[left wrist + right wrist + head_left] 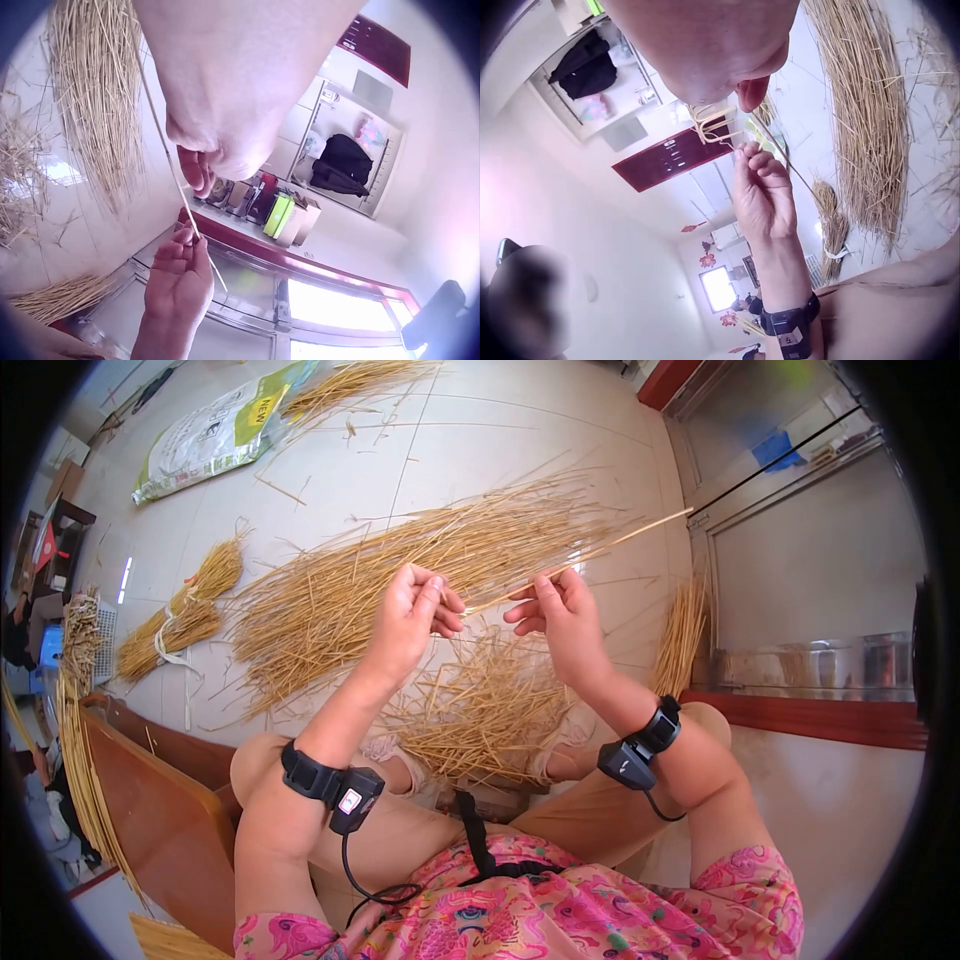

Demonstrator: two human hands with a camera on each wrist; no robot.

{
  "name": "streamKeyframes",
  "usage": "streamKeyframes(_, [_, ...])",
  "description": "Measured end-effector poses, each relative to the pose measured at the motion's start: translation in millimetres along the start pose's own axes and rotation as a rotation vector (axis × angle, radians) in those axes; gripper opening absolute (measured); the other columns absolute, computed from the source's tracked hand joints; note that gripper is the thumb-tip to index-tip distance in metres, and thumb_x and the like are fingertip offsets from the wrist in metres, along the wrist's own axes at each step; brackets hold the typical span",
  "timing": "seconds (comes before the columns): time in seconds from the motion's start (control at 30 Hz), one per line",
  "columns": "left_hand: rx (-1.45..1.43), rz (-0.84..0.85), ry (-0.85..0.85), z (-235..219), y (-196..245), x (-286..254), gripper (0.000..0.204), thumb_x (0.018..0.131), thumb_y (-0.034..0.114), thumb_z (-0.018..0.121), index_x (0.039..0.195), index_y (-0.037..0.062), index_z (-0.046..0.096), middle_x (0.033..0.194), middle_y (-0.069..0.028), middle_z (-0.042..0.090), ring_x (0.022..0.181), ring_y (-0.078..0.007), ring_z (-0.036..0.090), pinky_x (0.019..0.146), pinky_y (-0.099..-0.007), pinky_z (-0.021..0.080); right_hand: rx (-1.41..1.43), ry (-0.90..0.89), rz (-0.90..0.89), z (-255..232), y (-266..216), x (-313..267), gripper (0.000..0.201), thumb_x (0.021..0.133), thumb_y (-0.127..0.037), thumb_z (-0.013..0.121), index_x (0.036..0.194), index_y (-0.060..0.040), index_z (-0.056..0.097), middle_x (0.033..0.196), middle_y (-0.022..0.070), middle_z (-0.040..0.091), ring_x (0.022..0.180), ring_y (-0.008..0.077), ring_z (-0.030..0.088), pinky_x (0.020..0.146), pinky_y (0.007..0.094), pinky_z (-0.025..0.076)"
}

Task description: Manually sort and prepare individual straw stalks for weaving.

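A long, thin straw stalk (640, 532) slants up to the right from between the hands. My right hand (565, 615) pinches it between thumb and fingertips, as the left wrist view also shows. My left hand (408, 615) is raised opposite, thumb against the forefinger. In the right wrist view, the left hand (763, 199) pinches a thin pale strip at its fingertips, and the stalk (791, 163) passes close behind its fingers. Below the hands a loose heap of straw bits (490, 710) lies between the feet.
A wide layer of straw stalks (340, 595) covers the tiled floor ahead. At left are a tied straw bundle (185, 610) and a wooden chair (160, 800). A printed sack (215, 435) lies farther off. More straw (682, 635) leans by the glass door (800, 570) at right.
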State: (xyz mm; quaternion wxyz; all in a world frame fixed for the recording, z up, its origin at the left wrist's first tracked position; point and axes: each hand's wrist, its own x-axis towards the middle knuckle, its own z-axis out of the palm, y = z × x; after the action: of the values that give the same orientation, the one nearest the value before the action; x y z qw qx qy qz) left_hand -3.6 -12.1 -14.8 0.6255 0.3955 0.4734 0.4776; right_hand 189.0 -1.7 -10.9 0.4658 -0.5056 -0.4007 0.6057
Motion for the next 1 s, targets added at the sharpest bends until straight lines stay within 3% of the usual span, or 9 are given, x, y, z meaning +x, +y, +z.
streamKeyframes(0.1, [0.2,-0.091,0.099,-10,4,2,0.011,0.096,0.013,0.044,0.091,0.0038,0.045,0.075,-0.0053,0.056,0.061,-0.0081,0.055,0.055,-0.0206,0.045,-0.019,0.044,-0.044,-7,-3,6,0.016,0.097,-0.014,0.04,0.095,0.0014,0.043,0.087,0.0143,0.06,0.066,0.0166,0.063,0.052,0.0248,0.052])
streamKeyframes(0.2, [0.434,-0.098,0.035,-27,5,5,0.011,0.094,0.014,0.047,0.091,0.0037,0.049,0.078,-0.0049,0.057,0.062,-0.0078,0.054,0.054,-0.0198,0.044,-0.057,0.103,-0.119,-15,-17,12,0.016,0.097,-0.014,0.039,0.094,0.0014,0.042,0.087,0.0141,0.059,0.065,0.0165,0.063,0.051,0.0247,0.051])
streamKeyframes(0.3, [0.452,-0.256,-0.456,-22,18,-10,0.01,0.09,0.013,0.054,0.091,0.0031,0.056,0.078,-0.0046,0.059,0.061,-0.0097,0.054,0.054,-0.0212,0.044,-0.102,0.187,-0.246,-31,-27,24,0.016,0.097,-0.015,0.04,0.095,0.0015,0.042,0.087,0.0131,0.059,0.064,0.0162,0.062,0.05,0.0246,0.05])
streamKeyframes(0.4, [0.887,0.374,-0.634,-6,-2,-24,0.01,0.084,0.011,0.06,0.091,0.0037,0.06,0.081,-0.0055,0.06,0.062,-0.0135,0.056,0.056,-0.0243,0.045,-0.096,0.201,-0.231,-34,-37,28,0.017,0.097,-0.015,0.04,0.095,0.0011,0.043,0.087,0.0123,0.059,0.065,0.0157,0.062,0.052,0.0241,0.05])
streamKeyframes(0.53, [0.907,0.408,-0.196,8,6,-16,0.018,0.078,0.009,0.064,0.095,0.003,0.061,0.084,-0.0069,0.059,0.065,-0.0174,0.058,0.062,-0.0277,0.048,-0.101,0.05,-0.232,-22,-29,18,0.014,0.097,-0.013,0.04,0.095,0.0003,0.043,0.087,0.012,0.06,0.067,0.0152,0.063,0.054,0.0234,0.05])
streamKeyframes(0.63, [0.72,0.525,0.019,11,6,-2,0.015,0.081,0.007,0.062,0.095,0.0014,0.061,0.082,-0.0047,0.062,0.068,-0.0142,0.059,0.065,-0.0256,0.048,-0.062,-0.097,-0.204,-11,-26,8,0.01,0.096,-0.009,0.04,0.095,-0.0002,0.044,0.087,0.0118,0.061,0.073,0.0151,0.064,0.057,0.0233,0.051])
streamKeyframes(0.73, [0.442,0.102,-0.145,5,1,0,0.011,0.084,0.006,0.059,0.094,0.0,0.062,0.082,-0.003,0.064,0.072,-0.0107,0.06,0.067,-0.0241,0.048,-0.073,-0.133,-0.253,-2,-22,2,0.009,0.097,-0.009,0.04,0.096,-0.0004,0.043,0.087,0.0116,0.061,0.075,0.015,0.064,0.06,0.0238,0.052])
streamKeyframes(0.83, [0.444,0.102,-0.136,5,-1,-2,0.011,0.086,0.005,0.059,0.094,-0.0005,0.062,0.084,-0.0028,0.065,0.075,-0.0083,0.059,0.068,-0.0232,0.048,0.011,-0.152,-0.236,0,-18,1,0.01,0.096,-0.009,0.042,0.097,0.0005,0.045,0.087,0.0111,0.061,0.076,0.0146,0.064,0.062,0.0241,0.052])
streamKeyframes(1.0, [0.495,0.14,-0.126,10,3,-5,0.011,0.083,0.007,0.062,0.092,-0.0001,0.064,0.082,-0.0028,0.065,0.074,-0.0073,0.059,0.068,-0.0222,0.048,-0.106,-0.224,-0.109,3,-9,-5,0.012,0.094,-0.009,0.047,0.098,0.0014,0.05,0.086,0.0083,0.062,0.076,0.0137,0.064,0.061,0.0233,0.052])
